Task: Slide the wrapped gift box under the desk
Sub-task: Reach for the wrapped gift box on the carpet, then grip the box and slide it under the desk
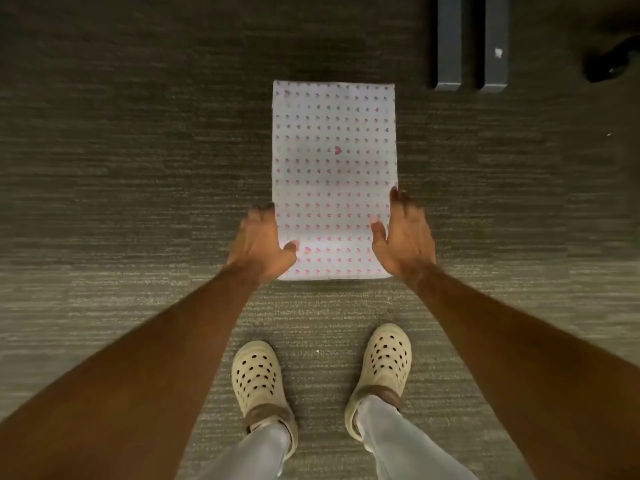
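Note:
The wrapped gift box (334,168) lies flat on the grey carpet, long side pointing away from me. Its paper is white with rows of small pink hearts. My left hand (263,242) presses against the box's near left edge, thumb on top. My right hand (403,233) holds the near right edge the same way, fingers down the side. Both hands grip the box between them. The far end of the box lies in shadow.
Two dark metal desk legs (471,46) stand on the carpet at the far right of the box. A dark chair caster (609,64) shows at the top right corner. My feet in cream perforated clogs (258,379) stand just behind the box.

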